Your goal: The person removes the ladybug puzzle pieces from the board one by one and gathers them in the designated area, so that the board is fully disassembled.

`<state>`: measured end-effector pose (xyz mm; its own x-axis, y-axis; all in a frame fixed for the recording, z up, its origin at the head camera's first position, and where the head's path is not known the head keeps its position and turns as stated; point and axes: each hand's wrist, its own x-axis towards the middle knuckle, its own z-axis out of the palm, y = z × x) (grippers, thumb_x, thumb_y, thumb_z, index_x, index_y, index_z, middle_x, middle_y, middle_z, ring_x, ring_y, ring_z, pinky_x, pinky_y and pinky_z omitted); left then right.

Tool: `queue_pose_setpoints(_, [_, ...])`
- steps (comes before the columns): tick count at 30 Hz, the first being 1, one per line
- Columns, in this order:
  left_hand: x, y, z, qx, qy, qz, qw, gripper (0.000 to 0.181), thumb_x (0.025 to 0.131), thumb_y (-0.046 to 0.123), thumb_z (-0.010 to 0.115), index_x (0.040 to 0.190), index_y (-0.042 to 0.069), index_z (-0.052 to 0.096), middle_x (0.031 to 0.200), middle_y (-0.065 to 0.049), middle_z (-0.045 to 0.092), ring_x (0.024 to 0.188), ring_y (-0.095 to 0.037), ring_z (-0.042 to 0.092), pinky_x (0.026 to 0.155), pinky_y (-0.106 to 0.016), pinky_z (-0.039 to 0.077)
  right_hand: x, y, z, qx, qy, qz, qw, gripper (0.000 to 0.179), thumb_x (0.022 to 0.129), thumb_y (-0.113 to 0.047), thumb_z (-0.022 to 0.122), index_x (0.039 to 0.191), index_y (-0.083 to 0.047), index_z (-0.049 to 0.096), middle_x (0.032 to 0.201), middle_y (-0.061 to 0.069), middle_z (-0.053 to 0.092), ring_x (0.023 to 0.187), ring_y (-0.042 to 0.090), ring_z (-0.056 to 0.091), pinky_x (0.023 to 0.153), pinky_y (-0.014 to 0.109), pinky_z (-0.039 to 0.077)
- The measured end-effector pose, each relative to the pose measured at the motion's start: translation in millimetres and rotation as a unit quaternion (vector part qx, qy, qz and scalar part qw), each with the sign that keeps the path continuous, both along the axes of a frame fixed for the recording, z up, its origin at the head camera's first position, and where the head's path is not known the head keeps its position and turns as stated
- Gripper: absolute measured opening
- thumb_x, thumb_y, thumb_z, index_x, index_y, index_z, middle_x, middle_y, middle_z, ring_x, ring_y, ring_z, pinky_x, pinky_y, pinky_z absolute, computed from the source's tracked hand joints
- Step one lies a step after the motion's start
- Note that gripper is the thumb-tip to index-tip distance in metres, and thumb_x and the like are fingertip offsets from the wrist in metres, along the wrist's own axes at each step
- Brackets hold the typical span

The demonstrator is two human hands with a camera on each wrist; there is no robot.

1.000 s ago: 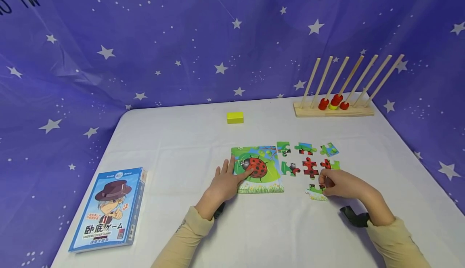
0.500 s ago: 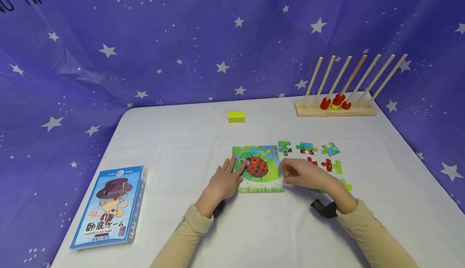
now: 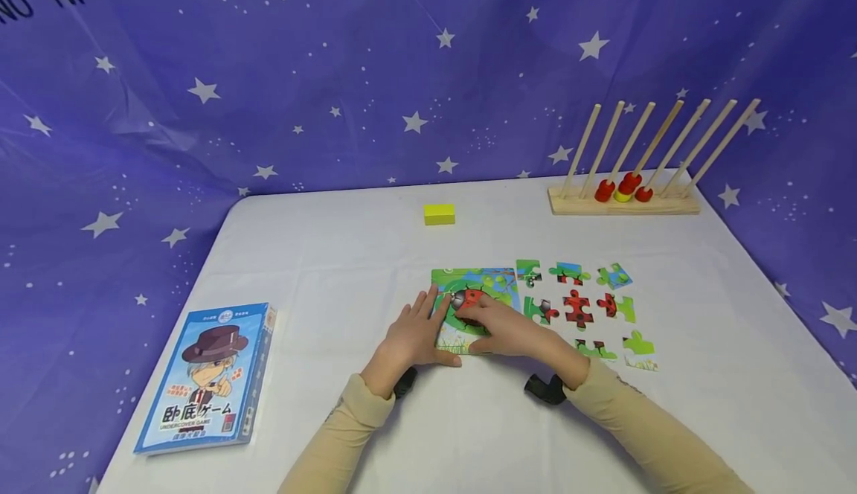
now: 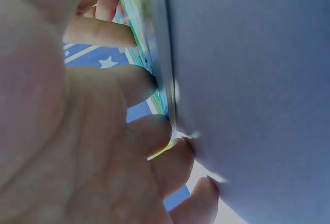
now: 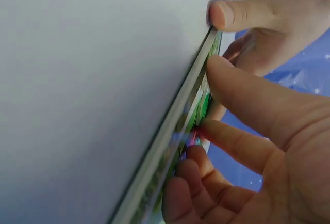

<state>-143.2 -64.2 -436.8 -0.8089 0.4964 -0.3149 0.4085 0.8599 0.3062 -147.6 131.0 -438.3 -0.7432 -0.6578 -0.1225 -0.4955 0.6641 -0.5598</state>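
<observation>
The square ladybug puzzle board (image 3: 501, 280) lies on the table in the head view. My left hand (image 3: 411, 336) rests at its left side with fingers spread, some of them over the board, the thumb by the front edge. My right hand (image 3: 505, 330) is over the board with curved fingers, thumb and index tips low over the ladybug picture. In the right wrist view, thumb and index finger are a little apart at the board's edge, with green print showing between them; I cannot tell whether a piece is pinched there. In the left wrist view, fingertips meet the board's edge.
Several loose jigsaw pieces (image 3: 577, 309) lie in rows right of the board. A yellow block (image 3: 439, 215) sits behind it. A wooden bead stand (image 3: 626, 210) with upright rods is at the back right. A blue game box (image 3: 204, 379) lies at the left.
My right hand has moved left from the loose pieces onto the board, uncovering the front right pieces. My left thumb has shifted from the ladybug picture to the board's front edge.
</observation>
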Motion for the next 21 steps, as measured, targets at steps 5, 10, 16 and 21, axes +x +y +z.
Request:
queue_pose_setpoints(5, [-1.5, 0.0, 1.7, 0.003, 0.0, 0.004, 1.0, 0.103, 0.07, 0.057, 0.069, 0.145, 0.008, 0.019, 0.149, -0.016, 0.005, 0.135, -0.031, 0.008, 0.105, -0.046, 0.017, 1.4, -5.1, 0.0, -0.013, -0.015, -0.029, 0.9994, 0.049, 0.074, -0.02, 0.076, 0.117, -0.006, 0.059, 0.101, 0.005, 0.049, 0.085, 0.016, 0.045, 0.077, 0.037, 0.041])
queue_pose_setpoints(10, [-2.2, 0.6, 1.5, 0.007, -0.004, 0.006, 0.9999, 0.103, 0.069, 0.057, 0.069, 0.145, 0.008, 0.019, 0.15, -0.015, 0.005, 0.135, -0.031, 0.008, 0.105, -0.046, 0.017, 2.4, -8.3, -4.5, -0.038, -0.011, -0.056, 0.9977, 0.041, 0.072, -0.018, 0.077, 0.108, -0.007, 0.06, 0.103, 0.005, 0.052, 0.093, 0.02, 0.049, 0.08, 0.039, 0.041])
queue_pose_setpoints(16, [-2.5, 0.7, -0.7, -0.003, -0.009, 0.011, 0.9999, 0.105, 0.068, 0.058, 0.069, 0.146, 0.011, 0.017, 0.15, -0.013, 0.003, 0.136, -0.029, 0.006, 0.105, -0.045, 0.016, 1.8, -10.3, -7.7, -0.094, -0.041, -0.081, 0.9915, 0.029, 0.08, -0.013, 0.07, 0.105, -0.005, 0.059, 0.093, 0.001, 0.057, 0.084, 0.015, 0.054, 0.071, 0.031, 0.045])
queue_pose_setpoints(21, [-3.1, 0.2, -0.4, 0.004, -0.012, 0.016, 0.9998, 0.107, 0.067, 0.057, 0.07, 0.146, 0.01, 0.016, 0.15, -0.013, 0.004, 0.136, -0.029, 0.007, 0.105, -0.046, 0.016, 0.5, -9.6, -5.1, -0.135, -0.068, -0.108, 0.9826, 0.017, 0.082, -0.008, 0.066, 0.097, -0.004, 0.059, 0.082, -0.002, 0.06, 0.075, 0.011, 0.058, 0.065, 0.027, 0.047])
